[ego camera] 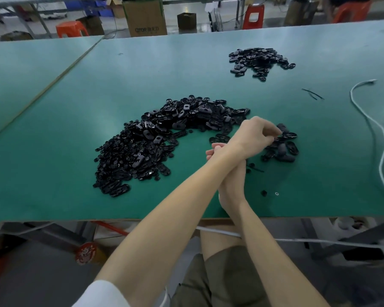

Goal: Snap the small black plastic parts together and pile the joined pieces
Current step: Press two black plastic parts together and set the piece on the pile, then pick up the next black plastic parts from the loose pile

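Black parts [164, 138]: big loose heap mid-worktop [53, 107], so most is left to do. Small pile [283, 149] right of heap, far pile [259, 60] beyond it, prob. joined. Left hand [256, 135] fingers pinch a part at small pile. Right hand [214, 151] under forearm, grip can't tell. Carton [144, 16] behind heap reads approx. "QTOR".

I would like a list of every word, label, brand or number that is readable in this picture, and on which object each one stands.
"QTOR": printed on the front of the tall cardboard box behind the green table; the characters after it are too blurred to read.
Red round disc under the table: it carries a printed picture, too blurred to read any text.
Black plastic parts: no readable marking.
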Demonstrator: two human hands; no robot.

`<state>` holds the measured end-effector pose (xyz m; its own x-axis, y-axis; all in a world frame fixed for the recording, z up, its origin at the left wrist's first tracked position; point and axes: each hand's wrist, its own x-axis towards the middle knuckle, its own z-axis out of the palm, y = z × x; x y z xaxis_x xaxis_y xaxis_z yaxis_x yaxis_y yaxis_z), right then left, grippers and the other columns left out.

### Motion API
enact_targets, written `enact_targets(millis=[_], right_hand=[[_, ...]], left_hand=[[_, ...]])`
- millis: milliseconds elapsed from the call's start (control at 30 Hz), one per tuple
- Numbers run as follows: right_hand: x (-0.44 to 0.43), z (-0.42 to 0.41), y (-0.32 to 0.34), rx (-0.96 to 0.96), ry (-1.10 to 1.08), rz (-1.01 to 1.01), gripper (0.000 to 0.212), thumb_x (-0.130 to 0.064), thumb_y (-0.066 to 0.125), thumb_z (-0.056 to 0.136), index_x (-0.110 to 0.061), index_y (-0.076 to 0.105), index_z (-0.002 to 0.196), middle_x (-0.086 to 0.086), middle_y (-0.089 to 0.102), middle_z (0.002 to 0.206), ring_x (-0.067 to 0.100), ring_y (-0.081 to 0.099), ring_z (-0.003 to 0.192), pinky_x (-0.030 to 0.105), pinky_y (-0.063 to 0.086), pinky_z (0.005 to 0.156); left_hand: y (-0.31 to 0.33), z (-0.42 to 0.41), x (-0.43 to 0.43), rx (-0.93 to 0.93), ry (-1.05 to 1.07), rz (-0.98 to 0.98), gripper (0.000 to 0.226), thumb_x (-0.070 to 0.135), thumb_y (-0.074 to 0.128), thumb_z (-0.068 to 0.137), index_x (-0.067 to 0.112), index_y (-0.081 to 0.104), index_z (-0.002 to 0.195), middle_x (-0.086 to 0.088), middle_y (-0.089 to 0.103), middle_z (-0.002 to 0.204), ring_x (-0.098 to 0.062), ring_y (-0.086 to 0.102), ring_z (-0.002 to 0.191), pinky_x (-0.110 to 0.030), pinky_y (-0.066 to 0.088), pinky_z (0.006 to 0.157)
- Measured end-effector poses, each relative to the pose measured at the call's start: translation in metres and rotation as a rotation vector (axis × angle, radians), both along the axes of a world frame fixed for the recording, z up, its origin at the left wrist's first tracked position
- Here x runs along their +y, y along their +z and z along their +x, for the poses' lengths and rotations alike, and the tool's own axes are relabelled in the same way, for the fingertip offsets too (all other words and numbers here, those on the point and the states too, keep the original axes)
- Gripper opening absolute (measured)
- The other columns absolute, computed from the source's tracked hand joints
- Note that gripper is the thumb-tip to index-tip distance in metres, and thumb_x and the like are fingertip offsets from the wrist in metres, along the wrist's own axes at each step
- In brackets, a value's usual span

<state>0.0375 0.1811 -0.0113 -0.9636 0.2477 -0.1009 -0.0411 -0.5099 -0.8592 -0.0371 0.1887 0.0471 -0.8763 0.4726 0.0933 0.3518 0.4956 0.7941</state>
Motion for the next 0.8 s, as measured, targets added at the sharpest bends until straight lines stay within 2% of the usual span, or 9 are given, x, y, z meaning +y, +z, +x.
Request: enact_targets(millis=[133,200,267,367,467,567,667,733,800], right_hand=[[-0.003,0.002,0.008,-0.024,0.054,-0.089,0.017,0.000,0.043,0.106,0.000,0.059,0.111,0.015,0.057,0.086,0.016,0.053,0.068,0.024,0.045,0.059],[-0.004,-0.001,0.006,-0.026,0.058,0.071,0.013,0.004,0.045,0.103,0.005,0.058,0.105,0.018,0.051,0.088,0.024,0.046,0.075,0.033,0.041,0.067],[-0.005,-0.005,0.001,-0.010,0.022,0.348,0.009,0.006,0.053,0.100,0.010,0.060,0.100,0.017,0.058,0.086,0.023,0.047,0.079,0.038,0.039,0.070],[-0.004,-0.004,-0.001,0.026,-0.044,0.424,0.006,-0.004,0.062,0.101,-0.004,0.067,0.098,0.006,0.068,0.081,0.019,0.057,0.072,0.035,0.047,0.068],[-0.004,-0.004,-0.003,0.023,-0.058,0.483,0.011,-0.013,0.064,0.102,-0.022,0.069,0.099,-0.002,0.075,0.089,0.010,0.070,0.080,0.028,0.058,0.074],[-0.005,-0.005,-0.005,0.037,-0.062,0.473,0.010,-0.012,0.063,0.102,-0.020,0.069,0.100,-0.002,0.075,0.089,0.006,0.071,0.079,0.022,0.055,0.070],[-0.004,-0.005,-0.005,0.043,-0.062,0.460,0.009,-0.011,0.063,0.102,-0.017,0.068,0.101,-0.001,0.074,0.087,0.004,0.069,0.076,0.020,0.054,0.068],[-0.005,-0.005,-0.004,0.044,-0.063,0.456,0.009,-0.010,0.062,0.102,-0.016,0.068,0.101,-0.001,0.074,0.087,0.004,0.069,0.075,0.020,0.054,0.067],[-0.005,-0.005,-0.004,0.042,-0.062,0.454,0.008,-0.009,0.062,0.102,-0.015,0.068,0.101,-0.002,0.074,0.086,0.004,0.068,0.075,0.019,0.054,0.067]], left_hand=[[0.000,0.002,-0.010,-0.010,0.097,0.148,0.027,-0.004,0.054,0.099,0.005,0.076,0.112,-0.006,0.077,0.105,-0.015,0.077,0.081,-0.024,0.058,0.077],[0.002,0.004,-0.021,0.004,0.155,0.232,0.027,-0.003,0.053,0.100,0.007,0.076,0.108,-0.004,0.078,0.100,-0.014,0.077,0.078,-0.024,0.058,0.073],[0.004,0.005,-0.036,0.010,0.205,0.287,0.028,-0.004,0.052,0.099,0.008,0.076,0.106,-0.004,0.078,0.098,-0.014,0.077,0.078,-0.022,0.057,0.071],[0.003,0.005,-0.070,0.011,0.301,0.277,0.029,-0.008,0.053,0.097,0.007,0.077,0.107,-0.003,0.077,0.096,-0.016,0.076,0.084,-0.026,0.060,0.082],[-0.002,0.005,-0.113,0.129,0.453,0.061,0.032,-0.008,0.054,0.096,0.009,0.077,0.110,-0.001,0.076,0.101,-0.013,0.070,0.092,-0.032,0.057,0.094],[-0.006,0.007,-0.152,0.264,0.577,-0.311,0.030,-0.002,0.055,0.097,0.012,0.074,0.115,-0.006,0.072,0.115,-0.023,0.065,0.106,-0.040,0.052,0.097],[-0.011,0.007,-0.176,0.212,0.564,-0.665,0.018,0.016,0.065,0.100,0.012,0.072,0.115,-0.013,0.066,0.120,-0.033,0.056,0.116,-0.045,0.048,0.100],[-0.015,0.010,-0.183,0.171,0.556,-0.753,0.018,0.021,0.067,0.100,0.013,0.071,0.115,-0.013,0.064,0.122,-0.035,0.053,0.118,-0.044,0.044,0.099],[-0.019,0.013,-0.186,0.217,0.572,-0.746,0.014,0.020,0.067,0.100,0.016,0.073,0.112,-0.010,0.065,0.120,-0.033,0.053,0.117,-0.042,0.040,0.100]])
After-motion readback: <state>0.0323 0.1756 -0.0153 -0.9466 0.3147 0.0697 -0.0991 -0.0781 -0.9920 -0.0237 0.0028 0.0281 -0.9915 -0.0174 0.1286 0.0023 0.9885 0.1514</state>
